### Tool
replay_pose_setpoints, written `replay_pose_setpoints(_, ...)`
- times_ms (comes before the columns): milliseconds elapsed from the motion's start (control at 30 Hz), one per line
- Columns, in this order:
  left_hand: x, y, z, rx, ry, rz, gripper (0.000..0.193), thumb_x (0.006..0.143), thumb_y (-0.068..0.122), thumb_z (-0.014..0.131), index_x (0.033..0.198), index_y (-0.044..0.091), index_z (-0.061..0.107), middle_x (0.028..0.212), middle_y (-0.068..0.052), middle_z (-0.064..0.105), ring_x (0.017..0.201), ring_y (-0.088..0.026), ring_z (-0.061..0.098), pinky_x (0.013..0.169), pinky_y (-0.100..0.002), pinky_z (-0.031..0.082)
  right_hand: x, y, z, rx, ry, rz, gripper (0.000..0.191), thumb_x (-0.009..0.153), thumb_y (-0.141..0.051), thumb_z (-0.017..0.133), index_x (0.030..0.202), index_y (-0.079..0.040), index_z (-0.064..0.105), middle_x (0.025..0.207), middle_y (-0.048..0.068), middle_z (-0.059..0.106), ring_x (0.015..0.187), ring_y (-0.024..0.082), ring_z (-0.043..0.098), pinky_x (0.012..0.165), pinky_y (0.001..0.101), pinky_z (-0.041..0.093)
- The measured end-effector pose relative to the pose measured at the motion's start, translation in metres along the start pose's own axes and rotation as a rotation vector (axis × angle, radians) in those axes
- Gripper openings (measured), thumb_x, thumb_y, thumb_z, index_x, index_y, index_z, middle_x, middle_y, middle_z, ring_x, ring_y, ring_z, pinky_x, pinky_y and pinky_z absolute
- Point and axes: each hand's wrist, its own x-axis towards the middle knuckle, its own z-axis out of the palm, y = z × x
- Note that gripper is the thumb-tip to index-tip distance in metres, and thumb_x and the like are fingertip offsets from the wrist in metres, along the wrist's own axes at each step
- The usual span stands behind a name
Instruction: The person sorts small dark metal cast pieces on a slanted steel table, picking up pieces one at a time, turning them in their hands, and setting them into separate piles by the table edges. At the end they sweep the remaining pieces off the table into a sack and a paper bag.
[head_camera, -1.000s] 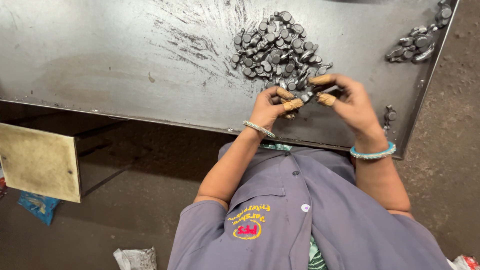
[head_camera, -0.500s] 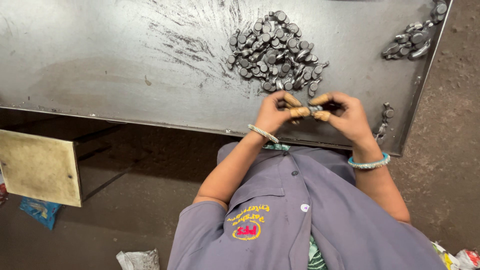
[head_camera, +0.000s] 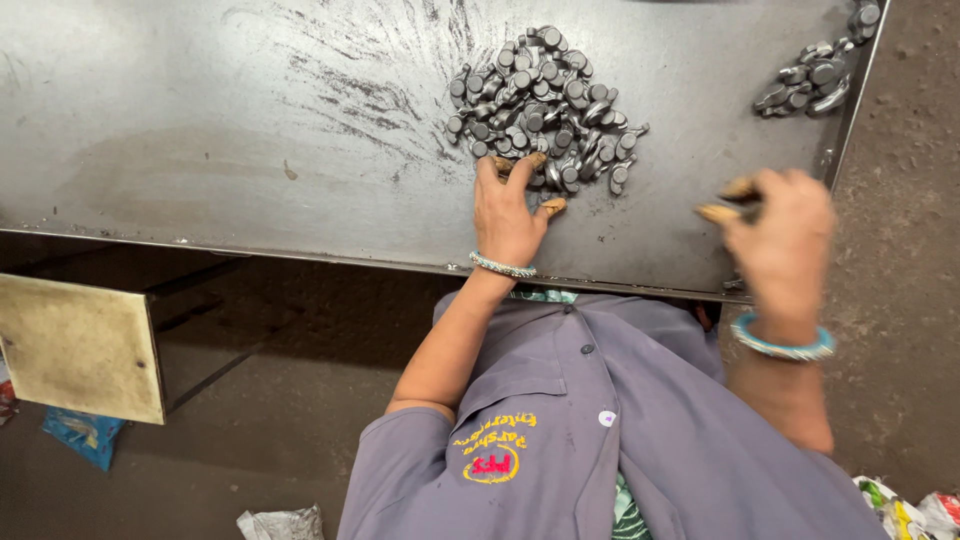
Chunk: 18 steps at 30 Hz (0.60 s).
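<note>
Your left hand (head_camera: 510, 205) rests on the grey metal table (head_camera: 250, 140), fingers spread and reaching into the near edge of a large heap of small dark metal parts (head_camera: 545, 105). The fingertips touch the closest pieces; whether any piece is pinched cannot be told. A beaded bracelet (head_camera: 502, 266) circles that wrist, which lies over the table's near edge.

Your right hand (head_camera: 780, 235) is blurred, lifted near the table's near right corner, well apart from the heap. Its thumb and fingers are pressed together on a small dark metal piece (head_camera: 748, 197), only partly visible.

A smaller cluster of the same parts (head_camera: 815, 75) lies at the far right corner of the table. A turquoise bangle (head_camera: 782, 345) sits on your right wrist. You wear a grey-purple shirt (head_camera: 620, 430). A pale square board (head_camera: 75, 345) shows below the table on the left, over a brown floor.
</note>
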Motion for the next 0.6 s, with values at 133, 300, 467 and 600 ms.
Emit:
replay_pose_setpoints(133,-0.002,-0.003,0.008,-0.005,-0.008,0.007,0.06,0.065,0.014,0.091,0.12,0.013,0.067,0.116,-0.019,0.049,0.109,-0.04,0.052,0.092,-0.049,0.047,0.026,-0.054,0.054,0.396,-0.076,0.093,0.053,0.07,-0.028,0.096,0.099,-0.001,0.06,0.088,0.013,0.064,0.083,0.032,0.062,0.076,0.0456,0.051)
replay_pose_setpoints(300,-0.004,-0.01,0.009,-0.009,-0.002,0.035,0.059,0.065,0.007,0.087,0.119,0.011,0.066,0.118,-0.019,0.049,0.109,-0.04,0.052,0.093,-0.048,0.047,0.027,-0.061,0.093,0.125,0.151,-0.123,0.055,0.068,-0.021,0.096,0.103,0.0,0.057,0.093,0.016,0.066,0.084,0.036,0.063,0.072,0.0441,0.051)
replay_pose_setpoints(467,-0.003,-0.012,0.013,-0.025,-0.006,0.028,0.055,0.065,0.007,0.088,0.116,0.01,0.067,0.117,-0.019,0.049,0.107,-0.04,0.053,0.091,-0.048,0.047,0.017,-0.014,0.112,0.681,-0.046,0.132,0.038,0.084,-0.006,0.089,0.108,-0.002,0.06,0.095,0.009,0.068,0.083,0.024,0.066,0.073,0.0351,0.054)
replay_pose_setpoints(600,-0.001,-0.013,0.016,-0.043,-0.001,0.027,0.053,0.065,0.013,0.091,0.113,0.01,0.067,0.113,-0.017,0.05,0.105,-0.04,0.054,0.09,-0.048,0.047,0.006,0.028,0.12,1.467,-0.249,0.389,0.034,0.09,-0.004,0.083,0.115,-0.004,0.059,0.1,0.005,0.069,0.084,0.016,0.063,0.069,0.0284,0.051)
